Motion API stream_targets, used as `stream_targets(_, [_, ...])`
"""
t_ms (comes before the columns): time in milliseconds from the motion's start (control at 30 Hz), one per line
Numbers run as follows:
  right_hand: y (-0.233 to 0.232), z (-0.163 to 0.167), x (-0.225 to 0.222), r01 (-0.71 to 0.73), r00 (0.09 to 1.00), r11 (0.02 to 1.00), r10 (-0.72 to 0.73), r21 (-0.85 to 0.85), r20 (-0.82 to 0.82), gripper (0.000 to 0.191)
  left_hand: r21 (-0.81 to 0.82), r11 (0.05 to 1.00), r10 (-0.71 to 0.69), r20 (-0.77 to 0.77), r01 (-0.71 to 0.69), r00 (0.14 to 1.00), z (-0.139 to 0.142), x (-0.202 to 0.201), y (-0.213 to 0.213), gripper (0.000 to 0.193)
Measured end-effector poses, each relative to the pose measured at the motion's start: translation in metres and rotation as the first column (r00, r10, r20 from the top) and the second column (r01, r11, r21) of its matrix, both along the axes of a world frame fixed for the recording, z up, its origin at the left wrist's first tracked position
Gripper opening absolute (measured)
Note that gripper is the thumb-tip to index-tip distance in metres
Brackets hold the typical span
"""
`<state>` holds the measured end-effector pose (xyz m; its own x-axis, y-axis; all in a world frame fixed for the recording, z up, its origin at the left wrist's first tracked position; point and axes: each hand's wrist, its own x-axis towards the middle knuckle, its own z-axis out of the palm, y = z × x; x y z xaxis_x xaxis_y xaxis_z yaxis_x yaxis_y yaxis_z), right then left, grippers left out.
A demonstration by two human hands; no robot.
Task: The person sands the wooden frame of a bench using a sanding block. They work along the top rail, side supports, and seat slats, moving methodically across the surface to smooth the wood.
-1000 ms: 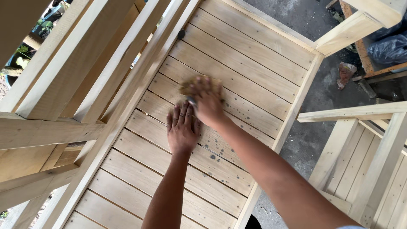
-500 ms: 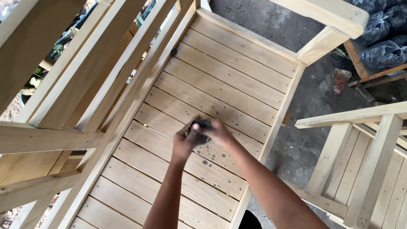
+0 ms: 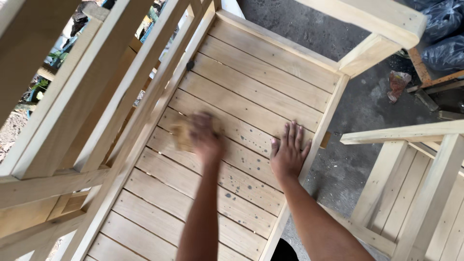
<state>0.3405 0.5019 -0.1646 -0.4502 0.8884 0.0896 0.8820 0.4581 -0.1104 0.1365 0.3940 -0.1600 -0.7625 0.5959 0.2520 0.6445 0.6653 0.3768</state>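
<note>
One view only — a camera worn on the person's head, looking steeply down from close above. It faces a slatted wooden panel [image 3: 251, 96] that runs diagonally through the picture. Both forearms enter from the bottom edge; the left hand [image 3: 205, 137] is blurred, the right hand [image 3: 289, 153] lies flat, fingers [image 3: 293, 135] pointing away from the camera. Beyond the fingertips the panel's far end shows; right of them — concrete floor [image 3: 357, 106] lower down.
</note>
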Motion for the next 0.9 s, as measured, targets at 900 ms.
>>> stream_targets(900, [0.001,0.006,-0.001,-0.008,1.0,1.0,0.008,-0.011,0.028,0.063,-0.005,0.991,-0.137,-0.104,0.137,0.985,-0.009,-0.066,-0.001,0.037])
